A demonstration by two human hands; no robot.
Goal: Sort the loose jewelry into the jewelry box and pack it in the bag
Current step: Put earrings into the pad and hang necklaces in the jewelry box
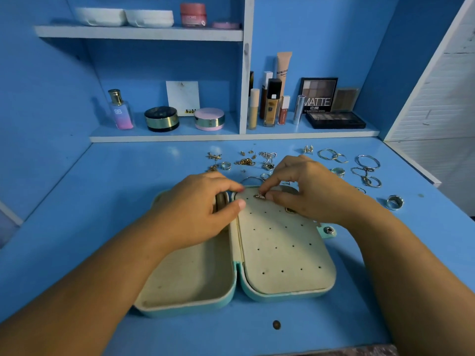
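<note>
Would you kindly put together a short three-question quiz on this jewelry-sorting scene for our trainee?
1. True or false: the box is closed.
2. What does the right hand pinch? A) a coin B) an earring C) a brush
3. Fill in: the wide ring lies on the desk, to the ____ of the box.

Key: 1 false; 2 B; 3 right.

Blue desk [128,176]: open jewelry box [282,253], loose jewelry [245,161] scattered behind.
</note>
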